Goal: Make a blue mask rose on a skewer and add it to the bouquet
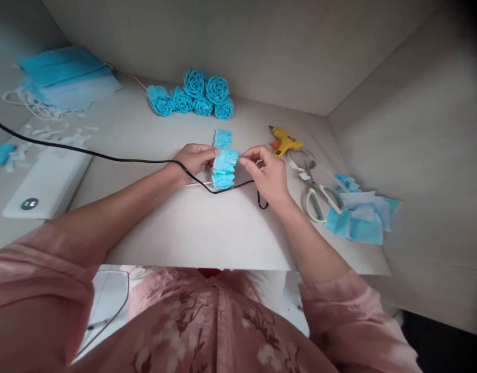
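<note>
A pleated light-blue strip of mask fabric [224, 161] hangs upright in the middle, its folds ruffled along the right edge. My left hand [195, 158] pinches its left side, thumb in front and the other fingers partly hidden behind. My right hand [267, 171] is at the strip's right edge with thumb and forefinger closed together. Whether anything is between those fingertips I cannot make out. A thin wooden stick [197, 184] shows near the strip's lower end. The black cable [145, 161] crosses over my left wrist and passes below the strip.
Several blue fabric roses [203, 106] lie at the back. A yellow glue gun [287, 141] and scissors [314, 191] are on the right, beside blue fabric pieces [357, 220]. Flat masks [67, 75] and a white power bank [47, 184] lie left. Walls enclose the table.
</note>
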{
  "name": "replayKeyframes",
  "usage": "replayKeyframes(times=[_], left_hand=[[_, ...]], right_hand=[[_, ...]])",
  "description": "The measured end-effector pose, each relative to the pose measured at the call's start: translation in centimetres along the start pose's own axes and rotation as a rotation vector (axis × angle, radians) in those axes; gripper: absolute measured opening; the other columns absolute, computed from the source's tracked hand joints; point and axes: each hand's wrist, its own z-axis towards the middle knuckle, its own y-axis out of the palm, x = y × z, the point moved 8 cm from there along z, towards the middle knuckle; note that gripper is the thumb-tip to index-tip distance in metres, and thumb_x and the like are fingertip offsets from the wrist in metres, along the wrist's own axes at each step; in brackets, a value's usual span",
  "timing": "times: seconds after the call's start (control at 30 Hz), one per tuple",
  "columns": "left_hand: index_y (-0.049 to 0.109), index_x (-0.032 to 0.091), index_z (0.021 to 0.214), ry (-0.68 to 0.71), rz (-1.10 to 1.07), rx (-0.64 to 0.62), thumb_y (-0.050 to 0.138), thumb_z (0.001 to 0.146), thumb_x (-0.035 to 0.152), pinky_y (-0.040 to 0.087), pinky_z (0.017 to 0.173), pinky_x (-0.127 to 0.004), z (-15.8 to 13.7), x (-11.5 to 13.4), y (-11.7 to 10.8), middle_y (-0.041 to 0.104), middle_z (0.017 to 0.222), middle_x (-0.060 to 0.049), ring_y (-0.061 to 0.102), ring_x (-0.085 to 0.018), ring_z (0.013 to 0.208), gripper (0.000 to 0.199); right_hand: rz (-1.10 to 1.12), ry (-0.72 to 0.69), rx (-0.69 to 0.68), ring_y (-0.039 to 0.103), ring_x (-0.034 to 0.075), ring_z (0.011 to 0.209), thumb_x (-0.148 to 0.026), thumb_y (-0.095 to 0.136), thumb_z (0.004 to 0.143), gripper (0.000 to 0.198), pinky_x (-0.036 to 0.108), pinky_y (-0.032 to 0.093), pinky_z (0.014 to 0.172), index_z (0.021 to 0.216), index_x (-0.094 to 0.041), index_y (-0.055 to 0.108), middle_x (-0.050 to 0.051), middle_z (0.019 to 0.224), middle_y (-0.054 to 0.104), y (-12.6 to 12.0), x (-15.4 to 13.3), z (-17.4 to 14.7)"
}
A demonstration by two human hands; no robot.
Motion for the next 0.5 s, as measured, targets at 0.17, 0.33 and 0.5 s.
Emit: replayKeyframes(times=[0.17, 0.33, 0.5], left_hand=[[0.068, 0.011, 0.068, 0.003, -0.037, 0.024, 0.086, 0.078, 0.025, 0.047, 0.067, -0.029, 0.0, -0.1, -0.3, 0.065, 0.065, -0.003, 0.058, -0.012, 0.061, 0.025], [0.069, 0.01, 0.065, 0.006, -0.043, 0.021, 0.085, 0.079, 0.022, 0.045, 0.064, -0.027, 0.0, 0.1, -0.2, 0.062, 0.061, -0.002, 0.054, -0.01, 0.057, 0.024], [0.063, 0.012, 0.058, 0.017, 0.018, 0.017, 0.083, 0.082, 0.024, 0.041, 0.058, -0.024, 0.0, 0.3, 0.0, 0.055, 0.054, 0.001, 0.05, -0.009, 0.053, 0.034]], right_hand=[[0.022, -0.07, 0.02, 0.064, 0.017, 0.078, -0.036, 0.063, 0.099, 0.019, 0.032, 0.051, 0.076, 0.088, -0.022, 0.07, 0.002, 0.086, 0.073, -0.4, -0.7, 0.1], [-0.087, -0.25, 0.016, 0.065, 0.021, 0.084, -0.033, 0.067, 0.099, 0.013, 0.036, 0.052, 0.079, 0.091, -0.024, 0.072, 0.004, 0.088, 0.074, -0.7, -2.4, 0.0], [-0.132, -0.306, 0.01, 0.065, 0.023, 0.086, -0.039, 0.066, 0.1, 0.018, 0.039, 0.052, 0.081, 0.092, -0.025, 0.073, 0.004, 0.087, 0.073, -0.8, -2.6, 0.1]])
